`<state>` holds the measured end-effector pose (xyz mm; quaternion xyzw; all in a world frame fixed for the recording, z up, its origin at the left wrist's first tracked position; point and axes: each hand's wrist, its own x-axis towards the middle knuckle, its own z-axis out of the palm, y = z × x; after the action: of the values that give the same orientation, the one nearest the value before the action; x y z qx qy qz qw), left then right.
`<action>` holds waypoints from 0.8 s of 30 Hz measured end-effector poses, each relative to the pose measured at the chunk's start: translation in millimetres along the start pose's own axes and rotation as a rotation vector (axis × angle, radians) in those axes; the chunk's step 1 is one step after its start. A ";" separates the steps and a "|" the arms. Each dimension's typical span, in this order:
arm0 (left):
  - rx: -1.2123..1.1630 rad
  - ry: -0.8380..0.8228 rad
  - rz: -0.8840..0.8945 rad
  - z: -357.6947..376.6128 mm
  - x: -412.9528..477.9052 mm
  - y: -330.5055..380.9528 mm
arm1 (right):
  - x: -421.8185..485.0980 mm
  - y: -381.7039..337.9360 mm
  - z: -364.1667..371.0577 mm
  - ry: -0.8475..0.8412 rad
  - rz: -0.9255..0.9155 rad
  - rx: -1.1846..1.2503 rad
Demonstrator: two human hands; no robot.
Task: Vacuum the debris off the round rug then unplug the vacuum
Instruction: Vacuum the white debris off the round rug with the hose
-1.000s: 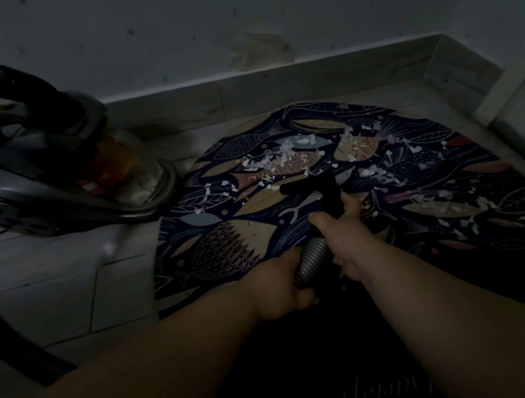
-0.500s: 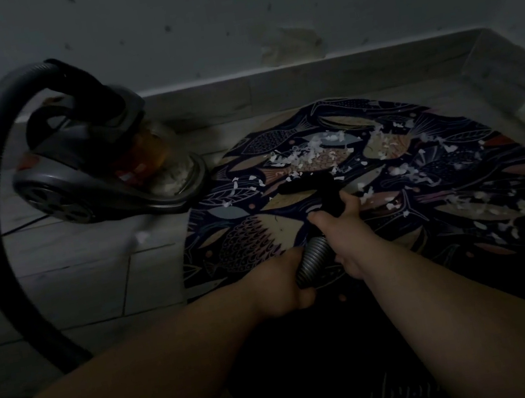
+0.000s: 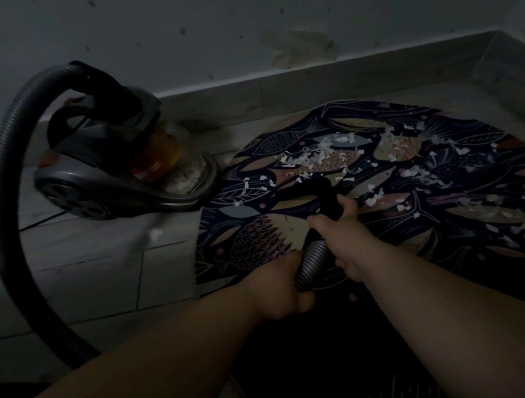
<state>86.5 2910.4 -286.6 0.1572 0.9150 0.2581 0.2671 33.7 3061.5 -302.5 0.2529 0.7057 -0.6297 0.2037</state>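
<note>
Head view, step: vacuuming was underway; white debris (image 3: 319, 155) lay thick on the round rug (image 3: 456, 175), mostly beyond the nozzle (image 3: 307, 188).
Right hand (image 3: 342, 231): closed round the black wand just behind the nozzle.
Left hand (image 3: 278, 285): wrapped shut on the ribbed hose (image 3: 312, 259), nearer the rug's close edge.
Vacuum (image 3: 121, 166): on the floor, touching the rug's left edge; plug not in view.
Next move: likely a push of the nozzle forward into the scraps, held low.
Change from 1 second earlier: camera swung left, more hose loop showed; both grips looked unchanged.

Dim, murky, soft wide-angle view
</note>
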 end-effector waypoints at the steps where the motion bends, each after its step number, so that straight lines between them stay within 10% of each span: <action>1: 0.000 0.003 -0.003 -0.7 -1.9 -1.1 | -1.4 -0.3 2.1 -0.002 0.002 -0.004; 24: -0.022 0.033 -0.106 -20.0 -27.4 -38.9 | -3.7 -6.7 61.7 -0.065 0.021 -0.004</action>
<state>91.4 2859.2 -282.6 0.1014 0.9234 0.2564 0.2672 30.6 2999.4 -302.6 0.2395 0.6973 -0.6339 0.2336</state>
